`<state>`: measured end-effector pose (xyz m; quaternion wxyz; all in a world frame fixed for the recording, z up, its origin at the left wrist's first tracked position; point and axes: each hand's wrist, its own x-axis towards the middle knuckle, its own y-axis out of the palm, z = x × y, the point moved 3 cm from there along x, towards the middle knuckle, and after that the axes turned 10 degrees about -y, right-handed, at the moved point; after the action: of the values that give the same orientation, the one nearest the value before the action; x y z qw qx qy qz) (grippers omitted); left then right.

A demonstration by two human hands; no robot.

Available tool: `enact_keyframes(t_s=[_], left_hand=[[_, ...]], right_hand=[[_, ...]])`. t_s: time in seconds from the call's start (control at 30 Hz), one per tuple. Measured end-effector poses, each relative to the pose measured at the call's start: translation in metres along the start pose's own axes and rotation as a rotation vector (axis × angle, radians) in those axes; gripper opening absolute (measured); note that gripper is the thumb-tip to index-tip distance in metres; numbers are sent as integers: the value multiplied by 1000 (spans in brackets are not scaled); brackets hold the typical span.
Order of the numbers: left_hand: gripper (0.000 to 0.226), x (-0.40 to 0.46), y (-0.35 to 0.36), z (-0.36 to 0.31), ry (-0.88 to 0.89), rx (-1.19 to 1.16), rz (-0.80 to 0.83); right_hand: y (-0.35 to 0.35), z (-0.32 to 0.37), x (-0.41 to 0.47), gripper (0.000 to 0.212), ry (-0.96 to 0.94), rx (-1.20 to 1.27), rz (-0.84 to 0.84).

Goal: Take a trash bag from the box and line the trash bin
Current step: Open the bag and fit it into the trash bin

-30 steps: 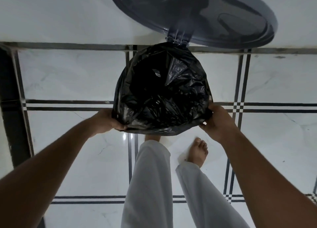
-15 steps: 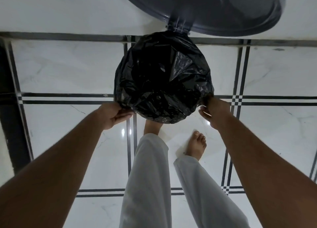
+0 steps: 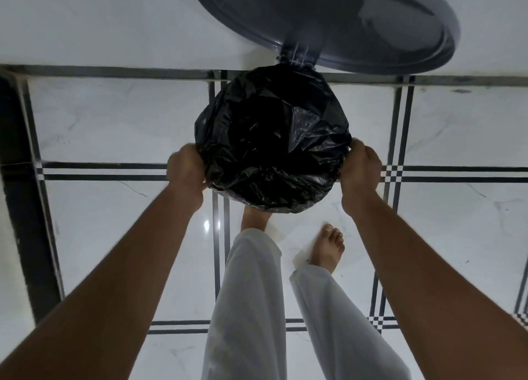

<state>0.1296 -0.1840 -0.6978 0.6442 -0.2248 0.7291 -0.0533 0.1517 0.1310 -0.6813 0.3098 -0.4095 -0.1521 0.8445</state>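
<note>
Bin lid cropped at top

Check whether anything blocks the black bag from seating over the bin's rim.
Nothing visible does. The crinkled black plastic trash bag already covers the bin's mouth; left hand and right hand grip its edges, grey round lid open.

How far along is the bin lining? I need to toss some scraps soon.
Done: the black trash bag is out of its box, opened and draped over the bin's mouth, with the lid standing open. In hand: the left hand and right hand grip the bag's edge at opposite sides. Left: settling the edge down and closing the lid.
</note>
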Motion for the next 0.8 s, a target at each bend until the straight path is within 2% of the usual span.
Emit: enact_keyframes(t_s=[0.07, 0.1, 0.17, 0.23, 0.37, 0.47, 0.6, 0.67, 0.7, 0.73, 0.77, 0.8], left_hand=[[51, -11, 11, -18, 170, 84, -7], [57, -17, 18, -26, 209, 141, 41], [58, -16, 28, -37, 199, 236, 98], [57, -10, 30, -47, 128, 223, 87], [13, 1, 22, -64, 72, 193, 158], [21, 8, 14, -71, 6, 265, 131], [9, 18, 20, -80, -32, 286, 88], [17, 24, 20, -89, 72, 188, -28], [29, 24, 17, -94, 190, 120, -166], [34, 14, 15, -98, 388, 72, -315], [28, -6, 16, -97, 623, 83, -401], [18, -28, 23, -89, 840, 130, -399]], right_hand=[[10, 8, 3, 40, 28, 36, 54], [15, 13, 5, 47, 53, 40, 100], [24, 19, 9, 62, 117, 30, 184], [30, 24, 11, 68, 181, 5, 243], [29, 30, 20, 54, 236, -6, 285], [23, 27, 26, 48, 233, -65, 277], [17, 24, 33, 38, 79, -140, 143], [18, 25, 34, 38, -84, -161, 123], [20, 27, 30, 44, -151, -164, 138], [22, 29, 27, 52, -206, -178, 162], [24, 32, 24, 59, -258, -198, 185], [27, 34, 22, 64, -312, -225, 204]])
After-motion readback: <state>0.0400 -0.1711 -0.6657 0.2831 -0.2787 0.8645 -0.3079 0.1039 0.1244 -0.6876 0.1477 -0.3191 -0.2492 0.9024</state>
